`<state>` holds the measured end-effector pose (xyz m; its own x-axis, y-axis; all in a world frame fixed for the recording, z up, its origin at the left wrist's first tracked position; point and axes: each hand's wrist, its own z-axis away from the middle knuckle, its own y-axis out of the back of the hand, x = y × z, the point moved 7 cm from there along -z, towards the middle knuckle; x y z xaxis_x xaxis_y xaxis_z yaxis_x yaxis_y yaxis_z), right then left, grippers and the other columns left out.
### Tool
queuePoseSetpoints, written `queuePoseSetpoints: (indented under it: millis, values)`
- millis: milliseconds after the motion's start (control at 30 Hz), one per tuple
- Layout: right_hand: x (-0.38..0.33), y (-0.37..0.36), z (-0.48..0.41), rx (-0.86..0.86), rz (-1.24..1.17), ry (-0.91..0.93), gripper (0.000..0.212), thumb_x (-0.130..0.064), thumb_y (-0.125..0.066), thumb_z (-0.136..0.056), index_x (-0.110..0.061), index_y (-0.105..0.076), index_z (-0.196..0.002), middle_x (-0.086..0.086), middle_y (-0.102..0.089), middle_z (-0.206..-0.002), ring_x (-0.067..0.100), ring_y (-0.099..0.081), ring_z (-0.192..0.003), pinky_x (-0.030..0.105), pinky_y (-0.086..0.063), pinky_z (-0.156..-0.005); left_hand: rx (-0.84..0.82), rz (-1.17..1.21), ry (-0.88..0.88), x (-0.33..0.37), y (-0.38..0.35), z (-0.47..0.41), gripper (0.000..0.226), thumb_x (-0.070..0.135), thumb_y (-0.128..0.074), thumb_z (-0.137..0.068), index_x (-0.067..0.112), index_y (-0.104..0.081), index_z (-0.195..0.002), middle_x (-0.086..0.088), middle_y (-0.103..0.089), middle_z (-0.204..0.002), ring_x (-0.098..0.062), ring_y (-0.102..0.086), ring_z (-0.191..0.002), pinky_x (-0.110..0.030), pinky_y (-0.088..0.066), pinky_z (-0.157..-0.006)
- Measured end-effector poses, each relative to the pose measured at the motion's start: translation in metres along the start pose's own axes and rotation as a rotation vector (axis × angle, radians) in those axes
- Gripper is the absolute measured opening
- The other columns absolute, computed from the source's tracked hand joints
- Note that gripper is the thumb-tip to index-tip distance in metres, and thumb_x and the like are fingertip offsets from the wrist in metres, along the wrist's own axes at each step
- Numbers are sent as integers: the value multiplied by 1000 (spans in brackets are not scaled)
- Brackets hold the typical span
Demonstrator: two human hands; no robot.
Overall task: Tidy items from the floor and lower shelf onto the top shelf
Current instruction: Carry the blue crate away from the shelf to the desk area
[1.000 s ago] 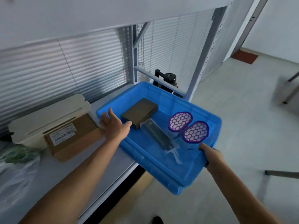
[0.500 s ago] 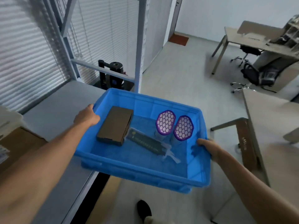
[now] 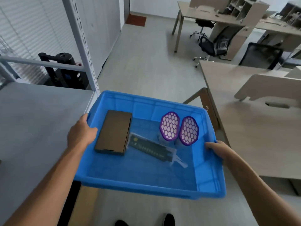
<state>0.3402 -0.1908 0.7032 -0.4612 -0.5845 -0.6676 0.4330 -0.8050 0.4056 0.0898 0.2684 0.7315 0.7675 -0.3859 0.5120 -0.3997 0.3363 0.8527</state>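
One head-worn wide-angle view looks forward and steeply down, close over the blue bin, floor beyond.

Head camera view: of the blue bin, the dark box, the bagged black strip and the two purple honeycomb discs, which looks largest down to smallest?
1. blue bin
2. dark box
3. bagged black strip
4. two purple honeycomb discs, alike in size

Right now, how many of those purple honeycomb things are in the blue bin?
2. Both purple honeycomb discs stand side by side toward the blue bin's right side: one, the other just right of it.
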Motion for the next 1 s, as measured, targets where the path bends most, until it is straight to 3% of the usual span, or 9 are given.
queuePoseSetpoints:
  millis: [100,233,333,467,667,867,1000]
  values:
    - [49,57,5,117,-81,-25,11,1,-56,-86,-3,-64,-91,20,-71,-87,38,-68,-76,51,-59,-78,-51,13,-80,55,-32,36,47,19,-60,-79,24,-51,-125,-10,-68,-107,-36,-62,-88,-38,-50,-73]
    - [110,144,17,234,-174,-29,10,2,-56,-84,-2,-65,-85,24,-73,-90,41,-70,-82,57,-58,-83,-133,1,-157,131,-92,86,52,21,-58,-83,23,-48,-134,-12,-67,-118,-37,-63,-102,-41,-48,-83]
    - [158,228,22,330,-204,0,11,-1,-58,-82,-3,-68,-85,23,-75,-90,41,-73,-83,60,-58,-81,-164,-10,-238,202,-142,132,52,21,-59,-84,22,-48,-135,-14,-66,-117,-39,-62,-103,-41,-46,-83]
    - [217,338,26,419,-257,-5,16,-6,-61,-77,-2,-68,-91,15,-76,-83,33,-75,-75,54,-62,-75,-203,35,-336,297,-207,188,50,22,-63,-82,21,-51,-131,-15,-67,-114,-40,-62,-98,-42,-48,-81]
    - [306,504,38,556,-365,-80,23,-7,-60,-74,-6,-70,-96,16,-77,-88,36,-75,-78,57,-61,-76,-318,69,-460,452,-308,290,51,20,-62,-81,23,-51,-131,-7,-64,-98,-32,-57,-81,-35,-44,-72]
    - [354,607,31,674,-464,-142,19,-2,-58,-76,-5,-70,-91,18,-76,-85,37,-74,-77,54,-62,-74,-428,55,-567,577,-391,345,39,18,-63,-80,19,-57,-118,-11,-68,-98,-34,-61,-83,-38,-49,-73]
    - [373,663,4,718,-500,-171,20,-1,-58,-74,-1,-70,-90,22,-76,-87,40,-74,-78,60,-60,-75,-492,55,-582,646,-453,358,35,18,-65,-76,18,-60,-111,-12,-69,-97,-35,-64,-84,-37,-50,-72]
